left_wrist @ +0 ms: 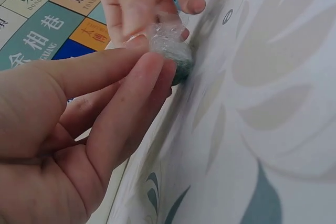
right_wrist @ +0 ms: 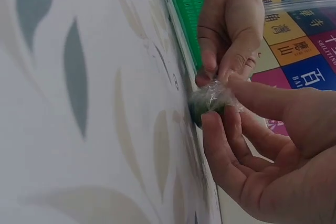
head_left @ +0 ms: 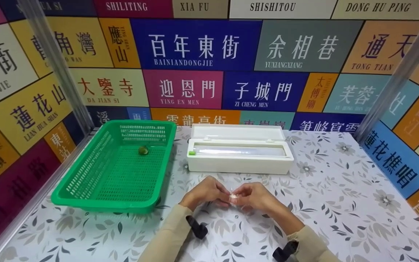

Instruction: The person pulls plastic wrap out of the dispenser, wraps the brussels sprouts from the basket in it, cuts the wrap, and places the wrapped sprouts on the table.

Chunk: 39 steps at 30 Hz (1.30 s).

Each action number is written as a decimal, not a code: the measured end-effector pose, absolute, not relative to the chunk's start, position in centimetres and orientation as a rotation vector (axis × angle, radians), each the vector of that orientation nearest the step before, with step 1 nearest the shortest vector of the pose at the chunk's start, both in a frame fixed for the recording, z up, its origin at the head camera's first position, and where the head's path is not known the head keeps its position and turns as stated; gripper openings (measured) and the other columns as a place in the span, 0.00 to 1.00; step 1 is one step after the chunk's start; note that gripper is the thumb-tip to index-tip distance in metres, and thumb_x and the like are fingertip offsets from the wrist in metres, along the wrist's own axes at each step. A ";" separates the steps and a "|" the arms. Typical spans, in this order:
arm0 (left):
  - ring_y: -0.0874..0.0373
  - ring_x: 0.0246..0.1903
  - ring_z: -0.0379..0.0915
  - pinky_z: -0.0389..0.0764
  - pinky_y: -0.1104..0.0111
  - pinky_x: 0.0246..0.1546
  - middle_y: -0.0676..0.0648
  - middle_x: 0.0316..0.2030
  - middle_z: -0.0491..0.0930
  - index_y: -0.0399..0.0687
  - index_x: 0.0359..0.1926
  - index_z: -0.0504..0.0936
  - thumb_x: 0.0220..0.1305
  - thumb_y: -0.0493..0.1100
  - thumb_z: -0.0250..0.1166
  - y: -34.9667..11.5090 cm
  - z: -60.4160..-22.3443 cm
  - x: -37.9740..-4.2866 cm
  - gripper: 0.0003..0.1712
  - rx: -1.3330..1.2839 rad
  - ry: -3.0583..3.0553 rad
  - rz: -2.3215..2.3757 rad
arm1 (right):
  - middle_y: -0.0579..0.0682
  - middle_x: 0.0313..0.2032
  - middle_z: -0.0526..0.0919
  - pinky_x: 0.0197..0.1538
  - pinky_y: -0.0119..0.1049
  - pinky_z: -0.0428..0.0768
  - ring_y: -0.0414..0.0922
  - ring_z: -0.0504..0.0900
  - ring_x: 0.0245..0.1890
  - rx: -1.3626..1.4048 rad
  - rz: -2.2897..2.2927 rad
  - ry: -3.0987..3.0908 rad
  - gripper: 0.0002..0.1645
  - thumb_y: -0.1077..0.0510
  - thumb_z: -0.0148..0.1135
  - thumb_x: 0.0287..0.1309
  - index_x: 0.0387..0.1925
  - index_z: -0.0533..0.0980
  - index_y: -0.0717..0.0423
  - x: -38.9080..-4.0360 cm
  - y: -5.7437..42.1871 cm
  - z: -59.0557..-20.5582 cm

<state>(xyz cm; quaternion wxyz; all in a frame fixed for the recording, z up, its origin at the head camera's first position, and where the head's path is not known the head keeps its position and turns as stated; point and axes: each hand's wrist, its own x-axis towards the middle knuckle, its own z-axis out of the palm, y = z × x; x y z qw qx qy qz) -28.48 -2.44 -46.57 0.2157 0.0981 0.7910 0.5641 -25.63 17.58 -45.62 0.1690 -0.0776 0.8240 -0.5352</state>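
Observation:
Both hands meet low over the table in the head view, around a small round dark green thing (right_wrist: 198, 106) wrapped in clear cling film (right_wrist: 214, 94). The left hand (head_left: 209, 190) pinches the gathered film between its thumb and fingertips. From the other side, the right hand (head_left: 257, 196) holds the wrapped piece with curled fingers, its thumb on the film. In the left wrist view the crumpled film (left_wrist: 169, 38) bunches up above the green part (left_wrist: 182, 72). Fingers cover much of the piece, and its exact kind does not show.
A green plastic basket (head_left: 166, 163) at the left holds one small round brownish-green piece (head_left: 143, 150). Behind the hands stands a white cling film box (head_left: 240, 165), lid raised, film roll (head_left: 238, 151) inside, green slider at its left end. Printed walls and clear corner posts surround the floral-covered table (head_left: 340, 211).

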 end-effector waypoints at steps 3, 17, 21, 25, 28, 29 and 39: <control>0.53 0.29 0.89 0.86 0.72 0.36 0.38 0.33 0.89 0.36 0.36 0.89 0.52 0.33 0.76 -2.6 -46.6 -28.6 0.09 0.308 2.188 1.552 | 0.46 0.28 0.85 0.26 0.30 0.81 0.39 0.81 0.22 -0.211 -1.560 2.334 0.15 0.59 0.74 0.54 0.41 0.83 0.64 -25.7 17.4 -45.8; 0.54 0.29 0.89 0.87 0.69 0.38 0.38 0.32 0.89 0.35 0.35 0.89 0.52 0.31 0.74 -2.4 -46.7 -28.6 0.07 0.206 2.090 1.605 | 0.45 0.26 0.86 0.33 0.28 0.83 0.38 0.83 0.26 -0.061 -1.663 2.295 0.10 0.65 0.66 0.56 0.38 0.84 0.68 -25.8 17.2 -46.0; 0.55 0.28 0.88 0.87 0.69 0.36 0.38 0.32 0.89 0.35 0.34 0.89 0.52 0.30 0.73 -2.4 -46.7 -28.5 0.06 0.205 2.098 1.629 | 0.45 0.26 0.87 0.31 0.27 0.81 0.37 0.82 0.25 -0.055 -1.633 2.340 0.10 0.64 0.68 0.55 0.37 0.86 0.66 -25.8 17.2 -46.1; 0.55 0.24 0.86 0.88 0.66 0.32 0.37 0.31 0.89 0.33 0.34 0.89 0.53 0.29 0.72 -2.5 -46.8 -28.4 0.06 0.196 2.078 1.669 | 0.46 0.28 0.88 0.28 0.28 0.79 0.38 0.83 0.25 -0.067 -1.573 2.384 0.11 0.60 0.74 0.52 0.38 0.87 0.62 -25.9 17.5 -46.2; 0.55 0.22 0.85 0.88 0.66 0.28 0.37 0.29 0.88 0.34 0.34 0.89 0.53 0.30 0.73 -2.5 -46.8 -28.4 0.05 0.183 2.079 1.667 | 0.49 0.31 0.89 0.29 0.29 0.80 0.39 0.85 0.26 -0.114 -1.536 2.384 0.13 0.59 0.75 0.52 0.39 0.87 0.60 -26.0 17.8 -46.2; 0.55 0.22 0.85 0.88 0.66 0.27 0.37 0.29 0.88 0.35 0.34 0.89 0.53 0.31 0.73 -2.5 -46.8 -28.4 0.05 0.181 2.081 1.660 | 0.51 0.32 0.90 0.30 0.30 0.81 0.39 0.85 0.27 -0.145 -1.530 2.376 0.13 0.59 0.75 0.52 0.40 0.86 0.61 -26.0 17.9 -46.1; 0.54 0.24 0.86 0.88 0.66 0.27 0.35 0.31 0.88 0.34 0.38 0.88 0.56 0.32 0.72 -2.5 -46.7 -28.3 0.07 0.175 2.084 1.638 | 0.58 0.36 0.86 0.33 0.27 0.81 0.40 0.85 0.32 -0.557 -1.370 2.366 0.24 0.69 0.76 0.47 0.46 0.77 0.67 -25.9 18.7 -45.5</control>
